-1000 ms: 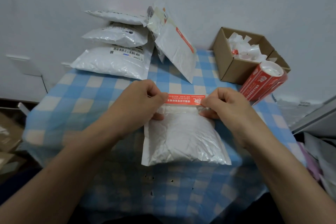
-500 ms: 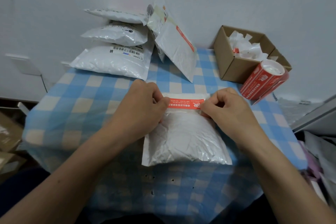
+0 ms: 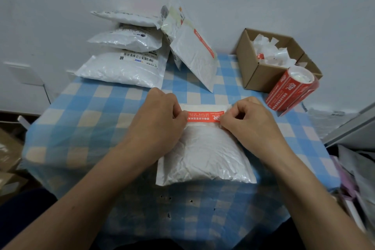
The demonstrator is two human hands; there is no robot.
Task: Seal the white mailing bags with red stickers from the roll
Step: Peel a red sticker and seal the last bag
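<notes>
A stuffed white mailing bag [image 3: 205, 156] lies in the middle of the blue checked table. A red sticker [image 3: 205, 116] runs across its folded top edge. My left hand [image 3: 160, 119] pinches the sticker's left end, fingers curled. My right hand [image 3: 249, 122] pinches its right end against the bag. The red sticker roll [image 3: 290, 91] lies on its side to the right, leaning on a box.
Three sealed white bags [image 3: 123, 69] are stacked at the back left, and another bag with a red sticker [image 3: 194, 55] leans on them. A cardboard box [image 3: 261, 69] holding white backing scraps stands at the back right. The blue checked cloth [image 3: 81, 115] covers the table.
Both hands lowered the sticker from above the bag's top edge onto the flap. The sticker now lies flatter against the bag.
</notes>
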